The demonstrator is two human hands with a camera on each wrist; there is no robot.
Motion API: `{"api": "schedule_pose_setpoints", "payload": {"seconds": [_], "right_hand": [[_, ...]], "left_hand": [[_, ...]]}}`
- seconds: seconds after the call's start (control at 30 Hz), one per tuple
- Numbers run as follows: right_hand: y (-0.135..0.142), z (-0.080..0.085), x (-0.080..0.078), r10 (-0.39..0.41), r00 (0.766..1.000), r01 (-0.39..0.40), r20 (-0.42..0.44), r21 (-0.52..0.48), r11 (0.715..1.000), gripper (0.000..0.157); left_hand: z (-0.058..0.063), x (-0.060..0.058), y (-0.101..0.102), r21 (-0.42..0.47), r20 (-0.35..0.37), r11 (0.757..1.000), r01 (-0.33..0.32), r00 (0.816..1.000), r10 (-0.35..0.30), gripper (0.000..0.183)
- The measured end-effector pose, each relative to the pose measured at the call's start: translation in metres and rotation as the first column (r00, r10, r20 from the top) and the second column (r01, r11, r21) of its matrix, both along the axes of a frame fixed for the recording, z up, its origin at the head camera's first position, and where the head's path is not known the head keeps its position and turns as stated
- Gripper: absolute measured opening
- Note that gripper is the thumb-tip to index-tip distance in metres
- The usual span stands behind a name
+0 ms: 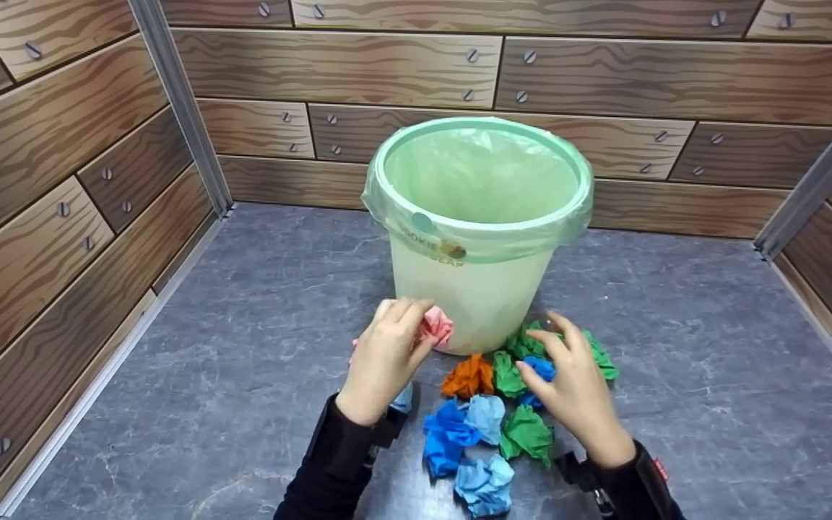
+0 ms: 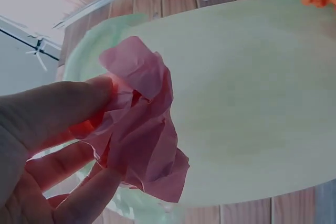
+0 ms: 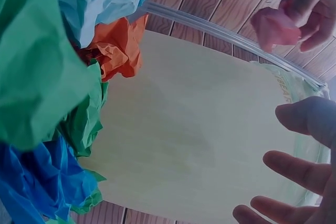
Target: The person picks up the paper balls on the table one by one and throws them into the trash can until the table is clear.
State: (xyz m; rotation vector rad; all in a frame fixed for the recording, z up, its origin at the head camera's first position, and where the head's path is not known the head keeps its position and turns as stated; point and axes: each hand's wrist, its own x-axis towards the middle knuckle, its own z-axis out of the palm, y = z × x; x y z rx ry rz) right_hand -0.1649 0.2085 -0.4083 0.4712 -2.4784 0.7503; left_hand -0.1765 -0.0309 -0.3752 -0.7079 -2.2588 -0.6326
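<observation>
- Pink crumpled paper: in the left hand, pinched between thumb and fingers; outside the bin, in front of its wall in the head view.
- Right hand: wide grip, thumb and fingers spread apart, over the right side of the paper pile; right wrist view has the fingertips apart from the paper.
- Nearest the right hand: bright blue ball, partly covered by it in the head view, green paper around.
- Orange ball: near the bin's foot, between the hands.
- Closer to the person: dark blue ball, light blue ball, green ball.
- Light blue scrap by the left wrist: mostly hidden, probably another ball.
- Bin: pale, upright on grey surface, green liner folded over the rim.
- Wood-print walls behind and at both sides.
</observation>
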Motion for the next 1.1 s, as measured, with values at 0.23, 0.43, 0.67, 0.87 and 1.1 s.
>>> {"api": "schedule_pose_setpoints", "payload": {"seconds": [0.23,0.43,0.67,0.87,1.1], "right_hand": [[0.000,0.000,0.000,0.005,1.000,-0.005,0.008,-0.007,1.000,0.036],[0.000,0.001,0.000,0.006,1.000,-0.006,0.005,-0.002,1.000,0.036],[0.001,0.002,0.000,-0.002,1.000,0.003,0.009,-0.006,1.000,0.037],[0.002,0.001,0.002,0.005,1.000,-0.005,0.028,0.003,1.000,0.038],[0.002,0.000,0.003,0.014,1.000,-0.014,0.018,-0.006,1.000,0.036]], "left_hand": [[0.007,0.010,0.000,0.100,-0.026,0.995,0.017,1.000,-0.015,0.033],[0.023,0.020,0.000,0.137,-0.093,0.989,0.052,0.995,-0.039,0.037],[0.064,0.020,0.007,0.122,-0.210,0.984,0.133,0.972,-0.106,0.038],[0.099,0.006,0.008,0.178,-0.285,0.962,0.205,0.947,-0.149,0.034],[0.126,-0.028,0.023,0.219,-0.344,0.959,0.181,0.934,-0.097,0.028]]}}
